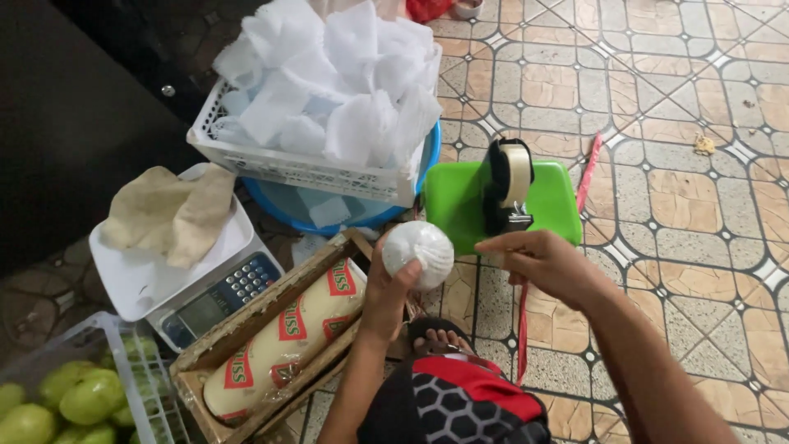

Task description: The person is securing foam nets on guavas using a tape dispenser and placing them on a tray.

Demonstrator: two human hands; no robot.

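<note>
My left hand [386,284] grips a round fruit wrapped in white foam netting [419,249], held up in front of me. Just right of it, my right hand [538,259] has its fingers pinched together at the tape coming off a tape dispenser [508,185]. The dispenser stands on a green plastic stool [551,205]. Whether the pinched fingers hold tape cannot be made out clearly.
A white basket [271,164] piled with white foam nets [337,82] rests on a blue basin [329,218]. A white digital scale [164,271] carries a cloth [173,210]. A wooden box [271,329] holds a roll of plastic wrap. Green fruits [74,399] fill a crate at lower left. Tiled floor to the right.
</note>
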